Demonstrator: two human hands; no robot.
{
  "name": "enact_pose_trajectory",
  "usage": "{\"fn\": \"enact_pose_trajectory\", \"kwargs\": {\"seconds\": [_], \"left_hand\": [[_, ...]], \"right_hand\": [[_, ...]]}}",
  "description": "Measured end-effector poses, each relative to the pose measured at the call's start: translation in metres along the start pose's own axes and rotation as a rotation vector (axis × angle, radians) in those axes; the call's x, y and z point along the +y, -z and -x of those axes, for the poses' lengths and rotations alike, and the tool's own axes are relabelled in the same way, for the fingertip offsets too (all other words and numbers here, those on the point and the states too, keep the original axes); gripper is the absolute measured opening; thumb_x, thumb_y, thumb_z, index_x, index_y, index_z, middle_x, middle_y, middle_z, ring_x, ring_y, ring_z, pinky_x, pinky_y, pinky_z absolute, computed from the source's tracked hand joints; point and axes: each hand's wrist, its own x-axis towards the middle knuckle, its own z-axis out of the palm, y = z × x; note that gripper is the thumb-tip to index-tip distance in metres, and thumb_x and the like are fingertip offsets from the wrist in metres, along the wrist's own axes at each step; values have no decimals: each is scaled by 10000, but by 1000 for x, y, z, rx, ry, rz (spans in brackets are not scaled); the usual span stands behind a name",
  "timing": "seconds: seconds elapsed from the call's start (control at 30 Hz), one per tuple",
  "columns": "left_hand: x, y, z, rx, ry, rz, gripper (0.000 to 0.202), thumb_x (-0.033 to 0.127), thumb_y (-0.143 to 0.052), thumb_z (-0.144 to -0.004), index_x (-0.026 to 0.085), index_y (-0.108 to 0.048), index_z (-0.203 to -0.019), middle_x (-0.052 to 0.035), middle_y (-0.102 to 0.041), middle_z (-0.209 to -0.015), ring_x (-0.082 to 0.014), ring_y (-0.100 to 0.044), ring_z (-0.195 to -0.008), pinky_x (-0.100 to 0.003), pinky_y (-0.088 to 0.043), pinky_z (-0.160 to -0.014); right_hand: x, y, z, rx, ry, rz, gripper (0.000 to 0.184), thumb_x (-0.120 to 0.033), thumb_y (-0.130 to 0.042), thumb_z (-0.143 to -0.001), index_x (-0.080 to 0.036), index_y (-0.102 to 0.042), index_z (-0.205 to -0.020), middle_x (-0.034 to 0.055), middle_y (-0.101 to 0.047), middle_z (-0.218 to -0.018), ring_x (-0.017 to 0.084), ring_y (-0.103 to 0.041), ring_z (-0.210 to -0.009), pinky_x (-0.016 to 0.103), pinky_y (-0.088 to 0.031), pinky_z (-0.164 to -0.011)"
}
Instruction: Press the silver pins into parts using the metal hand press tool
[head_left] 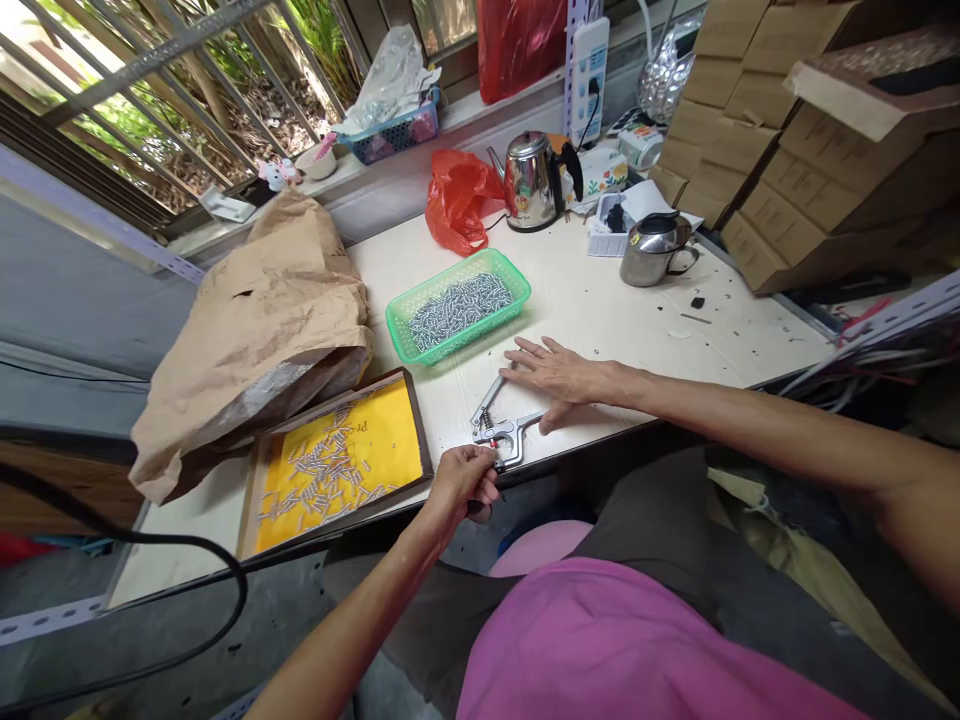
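Pinching the end of a little metal hand tool at the bench edge

So the metal hand tool (517,428) is lying around the middle of the frame, right near the front edge of the white bench (577,300). It's got two arms, a spring and a bit of red at its lower end. Left hand (466,478) is closed in a pinch on that lower end; can't tell if there's a small piece between the fingertips too. Right hand (559,378) is open, palm down with fingers spread, right by the ends of the tool's two arms.

Just above center there's a green basket (403,347) with a layer of small silvery pins (461,310) in it. Lower left of center is a shallow tray (418,420) with a yellow bottom, and more pins (326,470) are scattered across it, mostly toward its middle. Crumpled brown paper (262,300) sits behind the tray on the left. Up top, a red bag (457,200) is next to a shiny kettle (531,180), and a steel pot (649,250) stands at upper right.
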Motion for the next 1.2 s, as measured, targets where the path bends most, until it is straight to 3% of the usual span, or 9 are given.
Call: {"fn": "enact_pose_trajectory", "kwargs": {"seconds": [0.1,0.27,0.53,0.63,0.73,0.83,0.93,1.03,1.2], "left_hand": [[-1,0,0,5,-6,-6,263,353,-693,-731,149,-538,-672,31,-567,-456,-75,-508,-310,-155,-363,-333],[2,-3,3,29,12,5,265,355,-706,-722,151,-542,-688,38,-561,-454,-75,-513,-317,-150,-358,-334],[2,-3,7,48,29,-87,274,382,-640,-792,165,-517,-679,31,-548,-476,-83,-503,-341,-180,-364,-378],[2,-3,13,203,-178,-417,245,411,-586,-835,173,-570,-778,7,-583,-573,-118,-552,-436,-212,-376,-436],[9,-12,12,366,-546,-803,248,389,-608,-834,200,-608,-993,-59,-668,-871,-208,-644,-809,-270,-464,-637],[21,-24,-4,301,-802,-1062,448,312,-667,-797,193,-541,-1210,-127,-569,-1279,-281,-522,-1153,-360,-462,-867],[35,-31,-25,194,-878,-1211,605,291,-689,-781,135,-454,-1317,-169,-477,-1390,-309,-453,-1223,-419,-404,-986],[44,-29,-37,143,-879,-1311,657,368,-673,-796,97,-425,-1341,-173,-531,-1306,-308,-487,-1142,-427,-407,-969],[49,-26,-41,152,-890,-1326,452,384,-679,-788,140,-590,-1158,-107,-602,-1060,-265,-511,-990,-371,-442,-857]], "right_hand": [[4,0,-4,-30,38,3,1075,-632,-765,-578,-129,-361,-1437,204,-298,-1508,442,-153,-1394,620,-220,-1066],[3,3,-11,-66,20,4,1043,-618,-769,-566,-118,-397,-1403,200,-470,-1356,391,-376,-1260,585,-263,-1036],[-16,16,-2,-59,-31,86,566,-518,-757,-687,-129,-622,-1075,141,-572,-1098,286,-499,-996,433,-375,-862],[-22,17,2,-43,-33,86,400,-449,-741,-747,-130,-642,-967,118,-592,-1018,251,-519,-952,373,-390,-810],[-25,15,4,-18,-48,81,377,-428,-739,-761,-131,-640,-971,117,-598,-1005,246,-529,-948,348,-406,-769],[-25,11,5,-19,-81,64,461,-437,-752,-743,-126,-625,-1059,130,-588,-1051,260,-519,-981,335,-421,-738],[-22,10,8,-59,-93,31,581,-476,-753,-721,-121,-594,-1152,141,-567,-1111,270,-504,-1008,330,-433,-736],[-20,13,10,-111,-145,34,647,-534,-743,-700,-104,-591,-1159,155,-560,-1131,290,-501,-1013,347,-435,-754],[-26,19,10,-143,-185,71,417,-432,-720,-763,-108,-655,-1016,136,-611,-1028,287,-521,-1012,339,-415,-772]]}}
